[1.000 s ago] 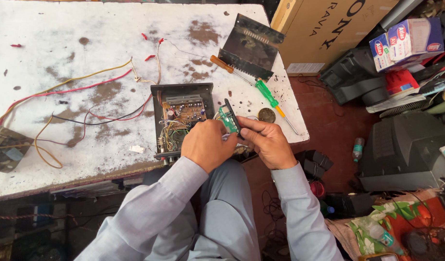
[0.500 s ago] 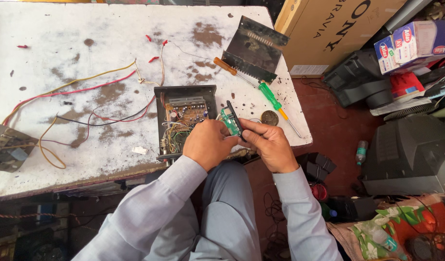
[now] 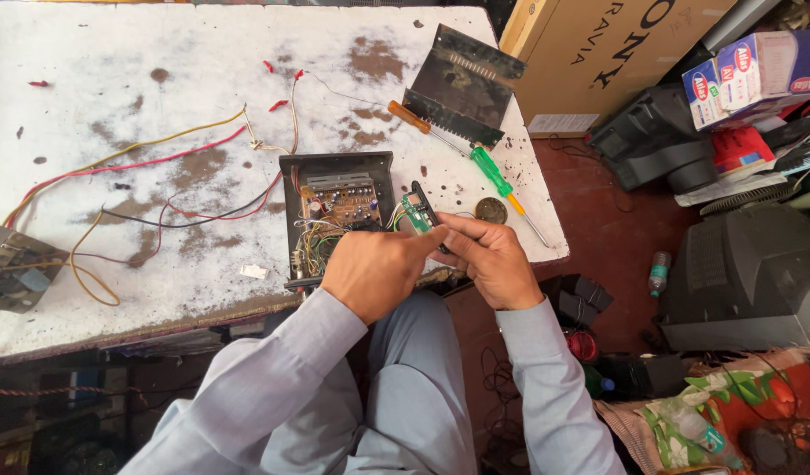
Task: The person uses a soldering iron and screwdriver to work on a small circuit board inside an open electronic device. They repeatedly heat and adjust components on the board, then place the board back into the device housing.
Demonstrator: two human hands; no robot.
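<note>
Head view | left hand point(image 3: 376, 268) and right hand point(image 3: 488, 259) both gripped small green circuit board point(image 3: 415, 213) | board held over counter point(image 3: 158, 62) edge, just right of open amplifier chassis point(image 3: 336, 215), wires joining them

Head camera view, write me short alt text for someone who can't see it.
Both hands, left hand and right hand, hold a small green circuit board wired to an opened black electronics case on a worn white table. Two screwdrivers and a metal cover lie beyond.

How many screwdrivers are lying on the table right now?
2: an orange-handled screwdriver beside the metal cover, and a green-handled screwdriver right of the open chassis. Others may be hidden.
</note>
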